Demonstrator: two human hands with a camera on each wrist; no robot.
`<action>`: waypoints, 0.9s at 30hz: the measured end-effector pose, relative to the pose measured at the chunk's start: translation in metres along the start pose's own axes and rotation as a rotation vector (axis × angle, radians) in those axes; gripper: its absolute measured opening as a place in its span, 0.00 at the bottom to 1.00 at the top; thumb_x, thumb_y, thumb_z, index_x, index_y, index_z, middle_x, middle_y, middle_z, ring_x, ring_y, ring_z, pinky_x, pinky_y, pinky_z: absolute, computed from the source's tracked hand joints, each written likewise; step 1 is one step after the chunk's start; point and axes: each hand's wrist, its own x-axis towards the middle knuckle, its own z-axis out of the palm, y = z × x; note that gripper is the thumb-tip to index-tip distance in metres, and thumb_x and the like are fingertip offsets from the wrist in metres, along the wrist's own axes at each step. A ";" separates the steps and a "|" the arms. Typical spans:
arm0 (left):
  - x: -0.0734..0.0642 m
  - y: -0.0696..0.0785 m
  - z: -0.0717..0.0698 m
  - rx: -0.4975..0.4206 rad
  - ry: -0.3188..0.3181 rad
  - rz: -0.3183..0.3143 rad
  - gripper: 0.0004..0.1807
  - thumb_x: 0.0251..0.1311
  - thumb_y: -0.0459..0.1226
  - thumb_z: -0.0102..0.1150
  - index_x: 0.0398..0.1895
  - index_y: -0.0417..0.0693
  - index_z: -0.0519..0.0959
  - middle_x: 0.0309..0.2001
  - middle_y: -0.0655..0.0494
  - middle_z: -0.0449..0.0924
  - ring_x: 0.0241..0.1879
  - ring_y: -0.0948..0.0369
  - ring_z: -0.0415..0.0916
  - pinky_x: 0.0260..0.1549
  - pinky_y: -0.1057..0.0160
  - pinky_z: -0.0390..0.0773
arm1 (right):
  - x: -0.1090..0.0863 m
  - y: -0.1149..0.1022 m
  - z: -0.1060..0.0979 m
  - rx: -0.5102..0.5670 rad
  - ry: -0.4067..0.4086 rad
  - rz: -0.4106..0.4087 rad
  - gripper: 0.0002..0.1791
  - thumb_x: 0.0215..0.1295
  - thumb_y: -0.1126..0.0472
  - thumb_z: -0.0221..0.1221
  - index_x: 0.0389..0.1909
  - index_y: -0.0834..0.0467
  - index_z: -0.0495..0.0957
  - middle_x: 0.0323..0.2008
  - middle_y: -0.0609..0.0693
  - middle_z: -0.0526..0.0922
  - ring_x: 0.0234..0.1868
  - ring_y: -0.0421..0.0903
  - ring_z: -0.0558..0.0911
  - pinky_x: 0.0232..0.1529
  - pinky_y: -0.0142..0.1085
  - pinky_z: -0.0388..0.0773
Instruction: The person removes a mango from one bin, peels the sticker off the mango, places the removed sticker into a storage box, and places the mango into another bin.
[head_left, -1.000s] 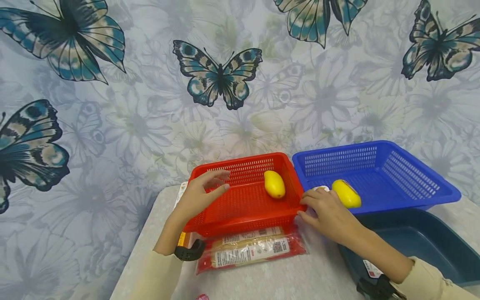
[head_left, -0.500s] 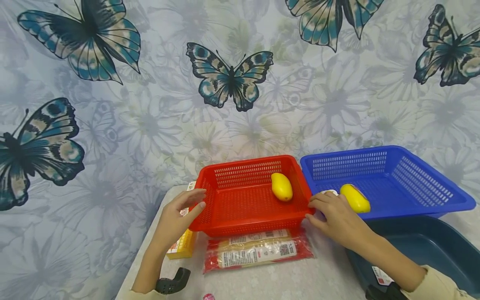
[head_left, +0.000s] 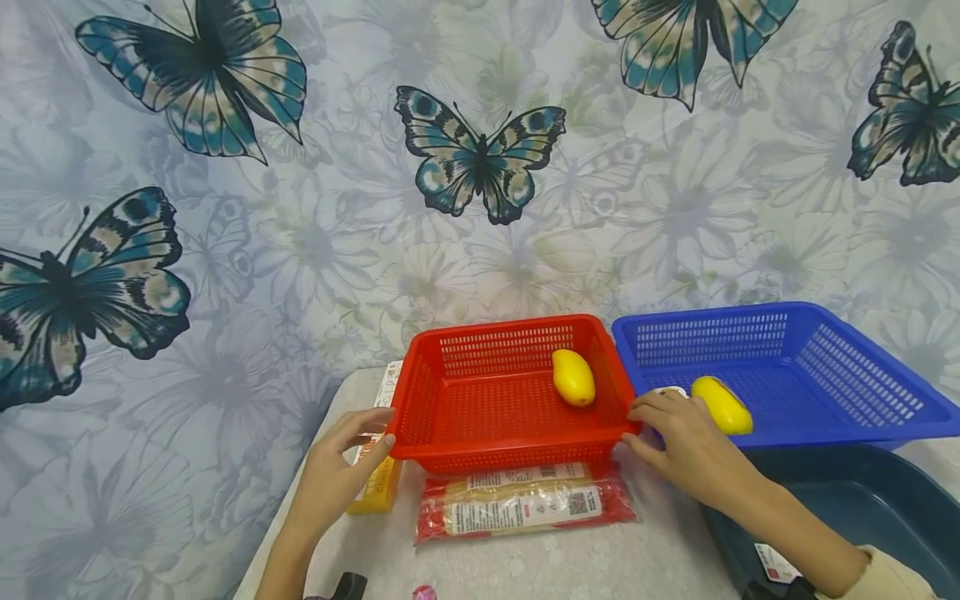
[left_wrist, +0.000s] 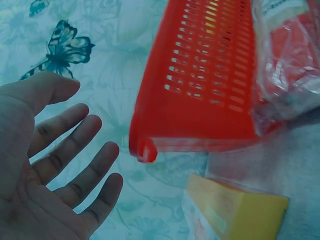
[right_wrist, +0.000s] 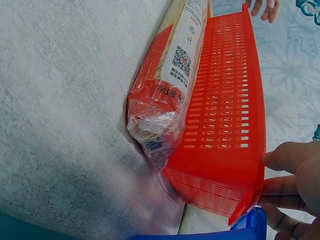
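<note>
A red plastic basket [head_left: 480, 417] stands in the middle of the table with a yellow mango [head_left: 573, 377] inside. My right hand [head_left: 690, 446] holds its front right corner; in the right wrist view the thumb and fingers [right_wrist: 282, 157] meet the rim there. My left hand [head_left: 326, 475] is beside the basket's left rim, fingers spread and holding nothing. The left wrist view shows a gap between those fingers and the red rim. Below the basket's front wall lies a plastic packet [head_left: 525, 504] with red ends and a white label.
To the right, a blue basket [head_left: 810, 317] holds another yellow object [head_left: 722, 406]; a white item beside it is partly hidden by my right hand. A dark teal tub [head_left: 862, 500] lies in front. A yellow box [head_left: 378, 483] stands left, near the table's edge; patterned wall behind.
My left hand has moved from over the red basket's left part to outside its left rim, uncovering the yellow box. The right hand stays at the corner. The head view has shifted slightly.
</note>
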 end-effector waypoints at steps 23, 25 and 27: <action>-0.014 -0.025 0.034 -0.020 0.133 -0.044 0.18 0.63 0.40 0.68 0.55 0.50 0.82 0.58 0.62 0.76 0.44 0.60 0.80 0.41 0.65 0.82 | -0.001 0.003 -0.001 -0.022 -0.017 0.010 0.15 0.52 0.60 0.74 0.40 0.60 0.85 0.42 0.53 0.84 0.47 0.54 0.79 0.42 0.50 0.71; -0.015 -0.027 0.036 -0.020 0.161 -0.050 0.17 0.62 0.40 0.69 0.54 0.49 0.82 0.58 0.61 0.77 0.44 0.62 0.79 0.42 0.67 0.81 | 0.000 0.002 -0.002 -0.023 -0.040 0.023 0.15 0.54 0.59 0.74 0.41 0.60 0.85 0.43 0.53 0.84 0.47 0.54 0.79 0.43 0.50 0.70; -0.016 -0.027 0.037 -0.017 0.178 -0.062 0.17 0.62 0.40 0.69 0.53 0.50 0.82 0.58 0.62 0.77 0.44 0.63 0.78 0.41 0.67 0.81 | 0.000 0.001 -0.004 -0.018 -0.049 0.028 0.15 0.55 0.59 0.73 0.42 0.60 0.85 0.43 0.53 0.84 0.48 0.53 0.79 0.42 0.50 0.70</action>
